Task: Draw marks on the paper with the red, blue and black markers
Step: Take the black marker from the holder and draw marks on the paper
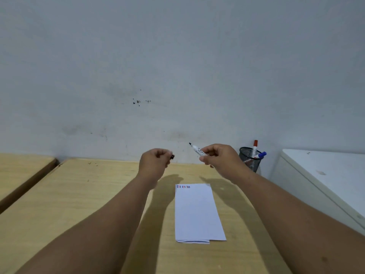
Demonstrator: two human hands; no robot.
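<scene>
A folded white paper (197, 212) lies on the wooden table (79, 194), with short blue, red and black strokes along its far edge. My right hand (219, 156) holds the uncapped black marker (197, 150) above the table, tip pointing up and left. My left hand (155, 162) is closed on the black cap (172, 156), a short way left of the marker tip. The red marker (255, 147) and the blue marker (260, 155) stand capped in the mesh cup.
A black mesh pen cup (249, 162) stands at the back right against the wall. A white cabinet (320, 175) flanks the table's right side. A second wooden table (21, 171) sits to the left across a gap.
</scene>
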